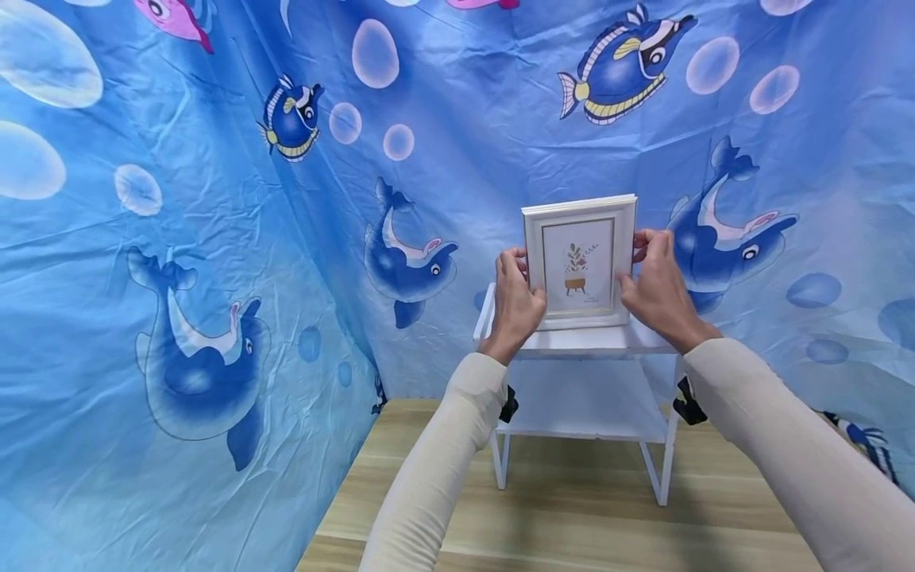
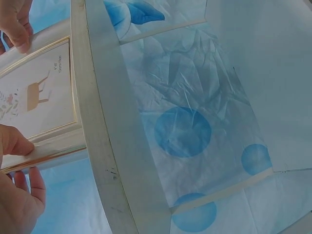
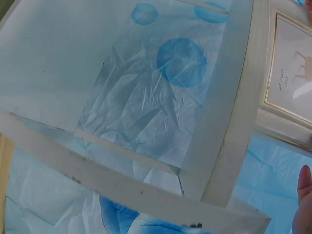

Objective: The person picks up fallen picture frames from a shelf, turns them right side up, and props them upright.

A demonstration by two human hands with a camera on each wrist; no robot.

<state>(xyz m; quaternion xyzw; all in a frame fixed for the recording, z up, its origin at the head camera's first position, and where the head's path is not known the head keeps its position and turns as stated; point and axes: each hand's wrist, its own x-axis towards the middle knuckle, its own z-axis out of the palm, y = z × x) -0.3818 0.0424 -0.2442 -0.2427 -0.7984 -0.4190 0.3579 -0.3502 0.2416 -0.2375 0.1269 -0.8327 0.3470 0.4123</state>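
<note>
On the left, a blue cloth (image 1: 79,334) hangs with printed dolphins (image 1: 203,373). Then your left hand (image 1: 516,306) grips the left side of the white picture frame (image 1: 581,262), upright at the white surface (image 1: 582,342); your right hand (image 1: 656,287), apart from the left, pinches its right side.

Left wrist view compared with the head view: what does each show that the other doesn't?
Only the left wrist view shows small dark marks on the edge of the white table.

Only the head view shows the cream sleeves and striped fish prints.

Both show the left hand and right hand gripping the picture frame.
</note>
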